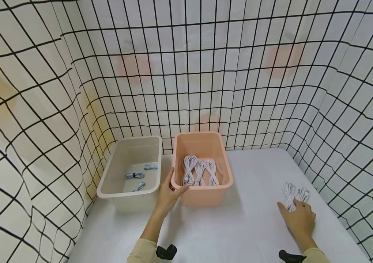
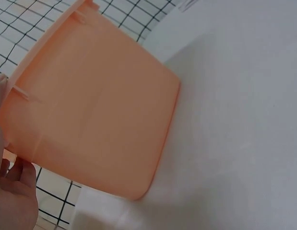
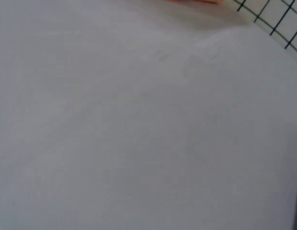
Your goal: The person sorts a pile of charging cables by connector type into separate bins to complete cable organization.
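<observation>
At the front left corner of an orange plastic bin [image 1: 203, 197], my left hand [image 1: 167, 195] grips the rim, thumb on one side and fingers on the other. The left wrist view shows those fingers [image 2: 23, 175] curled at the rim of the slightly turned bin. Inside it lie several coiled white cables [image 1: 199, 171]. On the right of the table, my right hand [image 1: 300, 219] is over the near end of two white cable bundles [image 1: 290, 193], its thumb and fingers on either side; I cannot tell whether it grips them. The right wrist view shows neither hand nor cable.
A cream bin [image 1: 137, 197] stands left of the orange one, holding a grey-blue cable with a black tie [image 1: 134, 175] and other small cables [image 1: 150, 166]. Black wire mesh [image 1: 206, 73] encloses the white table [image 1: 255, 175] at the back and both sides.
</observation>
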The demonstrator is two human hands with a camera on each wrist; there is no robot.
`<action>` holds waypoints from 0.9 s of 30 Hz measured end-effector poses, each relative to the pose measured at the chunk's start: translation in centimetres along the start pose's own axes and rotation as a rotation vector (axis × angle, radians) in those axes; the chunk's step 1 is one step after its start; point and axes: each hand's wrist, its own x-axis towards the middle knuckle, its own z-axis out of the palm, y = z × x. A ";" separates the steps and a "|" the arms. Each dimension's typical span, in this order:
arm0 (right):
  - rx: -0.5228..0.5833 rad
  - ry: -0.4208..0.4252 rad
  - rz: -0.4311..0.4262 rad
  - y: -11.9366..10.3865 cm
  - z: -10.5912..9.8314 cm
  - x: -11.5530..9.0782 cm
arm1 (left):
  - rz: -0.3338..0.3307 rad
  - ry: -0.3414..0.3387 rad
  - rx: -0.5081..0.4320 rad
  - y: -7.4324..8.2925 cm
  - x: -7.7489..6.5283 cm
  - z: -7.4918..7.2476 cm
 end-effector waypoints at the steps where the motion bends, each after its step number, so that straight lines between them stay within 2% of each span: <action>1: -0.023 0.011 -0.009 -0.1 0.5 -0.2 | 0.001 0.002 -0.001 0.0 0.0 -0.1; 6: -0.100 0.100 -0.046 -0.5 1.5 -0.9 | -0.021 -0.009 -0.001 0.2 -0.1 -0.1; 9: -0.167 0.093 -0.067 -1.0 1.3 -0.9 | -0.030 -0.006 -0.002 0.9 -0.3 -0.1; 14: -0.252 0.059 -0.083 -1.6 0.5 -0.2 | -0.015 -0.021 0.007 3.1 -0.9 -0.3; 17: -0.244 0.026 -0.051 -1.9 0.2 0.3 | -0.015 -0.031 0.004 3.9 -1.1 -0.5; 21: -0.208 -0.006 -0.004 -2.0 0.0 0.6 | -0.015 -0.033 -0.002 4.0 -1.2 -0.6; 27: 0.003 0.008 0.103 -2.0 0.1 0.7 | -0.030 -0.047 0.011 4.0 -1.0 -0.6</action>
